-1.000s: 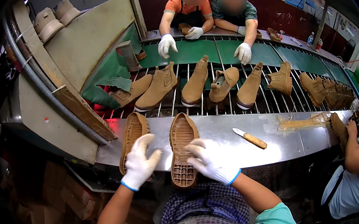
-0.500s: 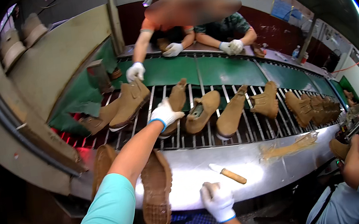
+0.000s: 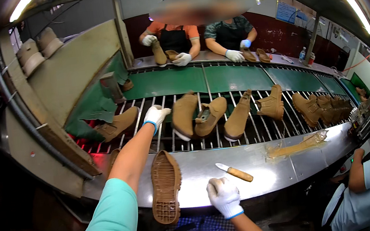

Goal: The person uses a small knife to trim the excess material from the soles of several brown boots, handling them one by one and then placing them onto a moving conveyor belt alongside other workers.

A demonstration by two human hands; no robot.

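My left hand [image 3: 157, 117], in a white glove with a blue cuff, reaches over the metal rods of the rack. Its fingers are a little apart and nothing shows in them. Just right of it a brown shoe upper [image 3: 184, 115] lies on the rods, apart from the hand. My right hand [image 3: 224, 195], gloved alike, rests curled at the front edge of the metal table [image 3: 266, 184], with nothing visible in its fingers. Beyond it lies a knife [image 3: 235, 172] with a wooden handle. A brown shoe sole [image 3: 165, 186] lies between my arms, tread up, overhanging the edge.
More brown shoes [image 3: 239, 116] stand along the rods, with a cluster [image 3: 323, 108] at right. Another shoe [image 3: 117, 123] lies left by the green flap. Across the green belt [image 3: 163, 82], two co-workers handle shoes. A person's arm [image 3: 358, 173] is at right.
My left hand has come off the shoe upper and moved left. The boot under the co-worker's hand has gone from the rack; that co-worker now holds a boot across the belt. My view has shifted.
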